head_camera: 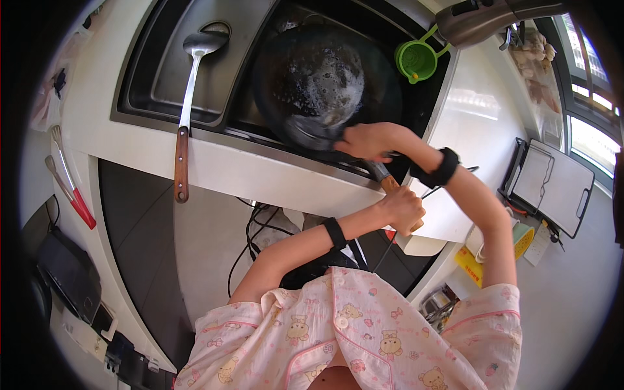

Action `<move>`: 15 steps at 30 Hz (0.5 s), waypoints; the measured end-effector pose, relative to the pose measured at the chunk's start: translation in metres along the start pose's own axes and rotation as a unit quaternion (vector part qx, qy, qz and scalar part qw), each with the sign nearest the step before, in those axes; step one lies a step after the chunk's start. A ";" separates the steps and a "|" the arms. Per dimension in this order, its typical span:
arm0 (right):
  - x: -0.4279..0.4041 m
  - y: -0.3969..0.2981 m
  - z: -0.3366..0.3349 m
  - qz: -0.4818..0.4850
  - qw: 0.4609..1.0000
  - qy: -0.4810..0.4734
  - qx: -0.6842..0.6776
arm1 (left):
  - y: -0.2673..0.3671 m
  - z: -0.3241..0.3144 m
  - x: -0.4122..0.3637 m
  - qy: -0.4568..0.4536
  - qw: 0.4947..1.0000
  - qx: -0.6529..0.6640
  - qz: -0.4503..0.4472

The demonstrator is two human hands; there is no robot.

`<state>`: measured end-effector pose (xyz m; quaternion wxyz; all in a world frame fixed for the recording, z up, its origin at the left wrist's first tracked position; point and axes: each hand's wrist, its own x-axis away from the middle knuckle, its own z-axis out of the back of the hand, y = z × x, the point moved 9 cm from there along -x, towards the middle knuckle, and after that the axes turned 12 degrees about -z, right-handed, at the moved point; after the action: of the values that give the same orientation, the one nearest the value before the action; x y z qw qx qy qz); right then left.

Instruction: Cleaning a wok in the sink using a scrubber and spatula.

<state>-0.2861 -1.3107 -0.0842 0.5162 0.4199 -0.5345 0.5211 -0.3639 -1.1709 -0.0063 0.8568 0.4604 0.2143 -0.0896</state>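
A dark wok (pixel 385 97) with sudsy water pooled inside lies in the right basin of the double sink. My left hand (pixel 403 210) is closed around the wok's wooden handle (pixel 389 184), which sticks out over the sink's front edge. My right hand (pixel 370 141) reaches across to the wok's near rim, blurred, with its fingers bent down; whether it holds something there is hidden. A metal ladle (pixel 195 46) with a riveted wooden handle (pixel 182 161) rests over the left basin, its handle crossing the front edge.
A green plastic strainer (pixel 417 61) hangs at the right basin's back right corner, beside a metal faucet (pixel 473 24). Tongs with red grips (pixel 73 185) lie at the far left. Cutting boards (pixel 551 185) stand at the right, and black cables hang below the counter.
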 end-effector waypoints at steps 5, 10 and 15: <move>-0.071 -0.006 0.058 -0.028 0.901 0.214 -0.377 | 0.002 -0.008 -0.003 -0.017 1.000 -0.011 -0.012; -0.091 0.094 0.091 -0.230 0.825 0.493 -0.152 | 0.010 0.013 -0.002 0.088 0.995 -0.023 -0.046; -0.091 0.117 0.080 -0.122 0.891 0.353 -0.259 | 0.005 -0.010 -0.008 -0.046 0.999 -0.011 -0.012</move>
<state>-0.4002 -1.3856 -0.1823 0.8208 0.1223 -0.3775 0.4110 -0.3718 -1.1604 -0.0039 0.8696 0.4439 0.1807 -0.1183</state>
